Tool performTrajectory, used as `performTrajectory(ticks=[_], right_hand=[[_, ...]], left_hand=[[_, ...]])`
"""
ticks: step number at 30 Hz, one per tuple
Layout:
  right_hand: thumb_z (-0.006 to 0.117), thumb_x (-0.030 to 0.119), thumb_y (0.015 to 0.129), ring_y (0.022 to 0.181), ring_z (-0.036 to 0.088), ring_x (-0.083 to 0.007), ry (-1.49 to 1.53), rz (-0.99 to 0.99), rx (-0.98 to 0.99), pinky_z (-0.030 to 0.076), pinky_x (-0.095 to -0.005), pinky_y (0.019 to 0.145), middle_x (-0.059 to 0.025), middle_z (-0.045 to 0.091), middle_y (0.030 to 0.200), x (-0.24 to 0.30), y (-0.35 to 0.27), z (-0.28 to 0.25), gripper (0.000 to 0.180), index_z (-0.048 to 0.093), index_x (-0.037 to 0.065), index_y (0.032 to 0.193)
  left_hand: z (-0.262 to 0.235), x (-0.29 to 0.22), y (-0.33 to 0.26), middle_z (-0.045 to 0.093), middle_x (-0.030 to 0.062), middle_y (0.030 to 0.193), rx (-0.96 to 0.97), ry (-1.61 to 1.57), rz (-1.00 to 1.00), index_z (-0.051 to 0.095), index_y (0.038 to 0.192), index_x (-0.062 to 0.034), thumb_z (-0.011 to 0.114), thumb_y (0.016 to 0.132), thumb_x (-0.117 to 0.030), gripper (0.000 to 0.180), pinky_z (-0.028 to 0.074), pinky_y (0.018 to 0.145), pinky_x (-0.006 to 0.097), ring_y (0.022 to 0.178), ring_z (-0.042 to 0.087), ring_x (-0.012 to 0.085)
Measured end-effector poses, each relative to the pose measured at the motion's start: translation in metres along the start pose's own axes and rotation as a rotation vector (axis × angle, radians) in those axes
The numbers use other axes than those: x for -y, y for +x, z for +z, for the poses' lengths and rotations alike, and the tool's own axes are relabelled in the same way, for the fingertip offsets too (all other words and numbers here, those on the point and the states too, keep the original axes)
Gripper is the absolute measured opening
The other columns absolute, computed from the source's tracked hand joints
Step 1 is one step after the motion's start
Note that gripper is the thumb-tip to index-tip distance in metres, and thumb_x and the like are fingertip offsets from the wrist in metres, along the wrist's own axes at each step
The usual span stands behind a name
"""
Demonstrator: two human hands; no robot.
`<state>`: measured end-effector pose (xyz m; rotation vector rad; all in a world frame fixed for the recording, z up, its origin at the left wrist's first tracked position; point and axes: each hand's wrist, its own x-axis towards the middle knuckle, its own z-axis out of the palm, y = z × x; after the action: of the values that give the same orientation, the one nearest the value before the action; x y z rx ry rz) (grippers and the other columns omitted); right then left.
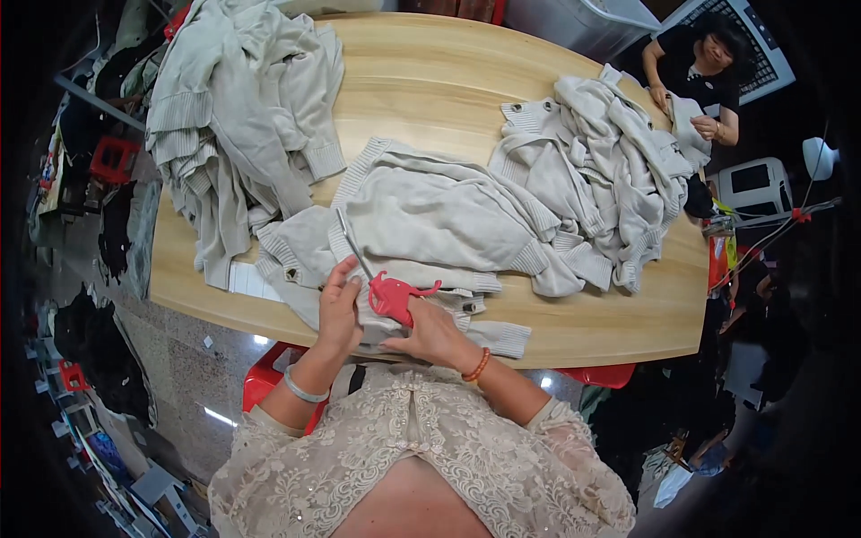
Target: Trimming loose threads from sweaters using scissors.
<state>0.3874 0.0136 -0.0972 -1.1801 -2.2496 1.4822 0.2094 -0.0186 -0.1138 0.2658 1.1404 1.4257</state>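
A red-handled tool (392,298), which looks like a pair of scissors, is in my right hand (430,332); its long thin metal end points up and to the left. My left hand (338,309) is just left of the tool, fingers raised and partly spread, with nothing visible in them. Beneath both hands lies a cream knitted cardigan (439,211), spread across the near middle of the table, with ribbed edges and dark buttons. My hands cover part of its near edge.
Cream knitwear is heaped at the table's left (247,99) and more is crumpled at its right (601,170). Across the far right corner a person (691,76) handles a cream piece. Red stools (273,381) stand under the near edge of the wooden table (421,67).
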Motion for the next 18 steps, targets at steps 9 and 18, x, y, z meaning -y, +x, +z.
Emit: performTrajectory(ticks=[9,18], right_hand=[[0.068,0.016,0.073,0.077,0.063,-0.0413,0.133,-0.001,-0.219,0.05,-0.0448,0.068,-0.0215,0.064,0.08,0.0,-0.012,-0.047,0.027,0.063,0.003,0.097],[0.062,0.012,0.069,0.085,0.063,-0.0422,-0.272,0.343,-0.324,0.05,-0.0499,0.076,-0.0218,0.066,0.084,-0.041,-0.039,-0.054,0.027,0.065,0.007,0.096]], left_hand=[[0.036,-0.039,0.007,0.047,0.0176,0.123,0.497,1.331,0.76,0.061,0.114,-0.0086,0.067,0.063,-0.001,0.052,0.034,0.101,0.046,0.119,0.042,0.0373],[-0.001,-0.113,0.038,0.063,0.0043,0.096,0.518,0.855,0.552,0.062,0.101,0.0003,0.047,0.089,0.002,0.019,0.046,0.079,0.024,0.088,0.057,0.0099]])
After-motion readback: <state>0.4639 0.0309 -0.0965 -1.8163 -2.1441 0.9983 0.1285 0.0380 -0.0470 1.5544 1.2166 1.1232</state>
